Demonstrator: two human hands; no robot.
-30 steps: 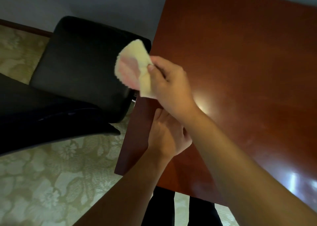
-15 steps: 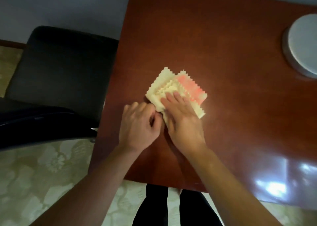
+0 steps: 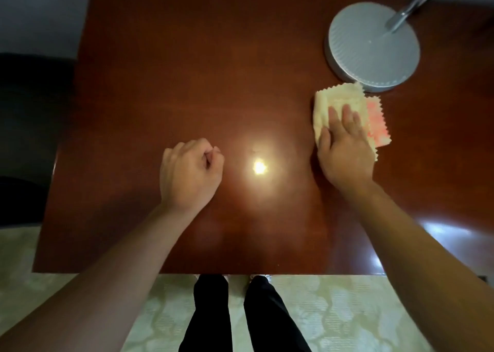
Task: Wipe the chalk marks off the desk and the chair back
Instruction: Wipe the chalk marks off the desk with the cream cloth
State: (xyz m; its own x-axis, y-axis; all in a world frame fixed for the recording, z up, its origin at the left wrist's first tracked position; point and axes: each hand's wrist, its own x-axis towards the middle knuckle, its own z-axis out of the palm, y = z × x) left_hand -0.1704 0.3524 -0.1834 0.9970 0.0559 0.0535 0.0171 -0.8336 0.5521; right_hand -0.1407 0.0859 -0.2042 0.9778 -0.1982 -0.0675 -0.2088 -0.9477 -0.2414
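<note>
The cloth (image 3: 344,103) lies flat on the desk (image 3: 187,84), over on the right and far side, and its top corner just touches the round grey lamp base (image 3: 373,44). The right hand (image 3: 344,148) presses down on it with straight fingers, and the left hand (image 3: 191,172) is curled in a fist with nothing in it. The cloth looks soft, thin and light, so it will likely bunch up or slip; best to push on its middle with a flat palm
</note>
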